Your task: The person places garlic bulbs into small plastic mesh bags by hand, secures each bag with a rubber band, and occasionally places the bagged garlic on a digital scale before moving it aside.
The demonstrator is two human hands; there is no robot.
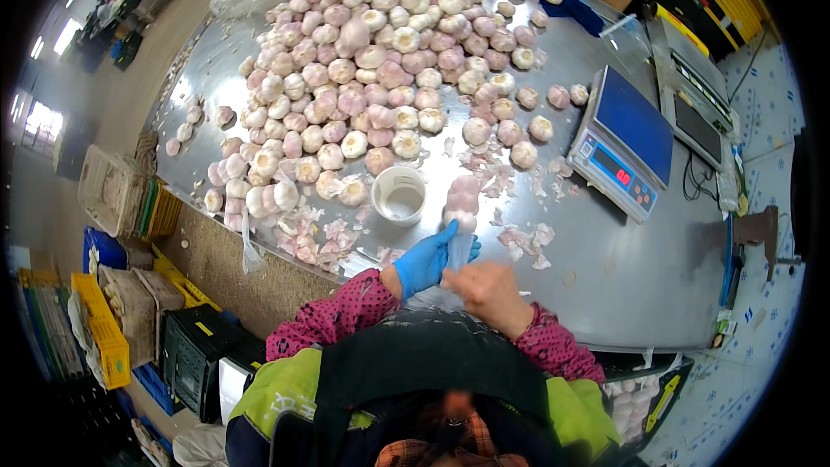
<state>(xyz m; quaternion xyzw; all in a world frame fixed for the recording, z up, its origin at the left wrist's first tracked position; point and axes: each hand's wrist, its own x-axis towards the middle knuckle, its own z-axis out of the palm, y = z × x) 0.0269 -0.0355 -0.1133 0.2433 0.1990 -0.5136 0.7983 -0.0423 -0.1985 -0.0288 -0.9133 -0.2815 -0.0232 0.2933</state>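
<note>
Steel bench (631, 277) heaped with garlic bulbs (363, 60); both hands' fingers grip a mesh sleeve of garlic (462, 207), its long axis pointing away, gloved left hand (425, 261) beside bare right hand (491, 290).

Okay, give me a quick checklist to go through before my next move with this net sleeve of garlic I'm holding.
1. Left hand, in a blue glove, grips the net sleeve of garlic: ok.
2. Right hand, bare, holds the sleeve's lower end: ok.
3. Sleeve closed at the lower end: cannot tell, the hands hide it.
4. White cup within reach, left of the sleeve, upright and empty: ok.
5. Scale platform free, display lit: ok.
6. Steel table around the hands free of debris: not ok, loose garlic skins lie beside the sleeve.
</note>
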